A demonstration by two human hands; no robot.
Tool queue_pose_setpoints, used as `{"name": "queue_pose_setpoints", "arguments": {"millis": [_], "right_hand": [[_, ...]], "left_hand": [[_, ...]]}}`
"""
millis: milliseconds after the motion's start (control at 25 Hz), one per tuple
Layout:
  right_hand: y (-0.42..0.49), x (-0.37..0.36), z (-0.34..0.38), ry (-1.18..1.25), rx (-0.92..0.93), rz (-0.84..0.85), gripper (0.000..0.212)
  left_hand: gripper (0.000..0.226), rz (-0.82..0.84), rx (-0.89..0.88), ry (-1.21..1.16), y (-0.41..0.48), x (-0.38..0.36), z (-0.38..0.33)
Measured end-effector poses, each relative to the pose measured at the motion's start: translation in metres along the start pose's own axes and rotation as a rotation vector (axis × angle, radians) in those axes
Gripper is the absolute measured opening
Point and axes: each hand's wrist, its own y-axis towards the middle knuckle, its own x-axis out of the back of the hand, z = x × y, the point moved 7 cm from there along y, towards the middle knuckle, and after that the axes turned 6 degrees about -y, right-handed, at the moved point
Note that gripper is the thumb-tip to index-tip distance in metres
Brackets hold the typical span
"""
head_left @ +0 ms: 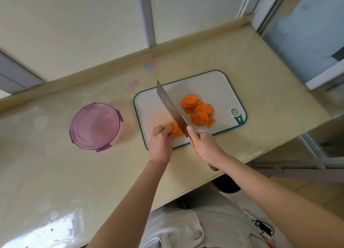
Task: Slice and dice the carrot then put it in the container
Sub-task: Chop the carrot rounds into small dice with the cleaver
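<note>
Risk: the knife (171,108) edge comes down just beside the curled fingers of the left hand (160,143), so a slip on the small carrot bits (176,129) could nick them or scatter dice off the board (214,85). Left fingers bunch on the bits. The right hand (204,145) has its fingers clamped on the handle, wrist low. Uncut slices (198,110) lie right of the blade, and the lidded container (95,126) sits well left on the counter (55,173).

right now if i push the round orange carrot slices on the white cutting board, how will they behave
The round orange carrot slices look thin and flat, so they probably slide rather than roll. They lie overlapped in a loose pile, so a push would likely scatter them across the white cutting board.
</note>
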Motion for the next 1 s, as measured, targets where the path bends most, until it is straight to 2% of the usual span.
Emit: {"name": "queue_pose_setpoints", "arguments": {"millis": [440,1000], "right_hand": [[0.004,-0.013,0.003,-0.260,0.018,0.003,0.060],[0.008,0.003,-0.001,0.016,-0.021,0.078,0.058]], "left_hand": [[0.010,0.019,0.061,0.006,0.003,-0.001,0.002],[0.018,-0.016,0.014,-0.025,0.006,0.000,0.000]]}}
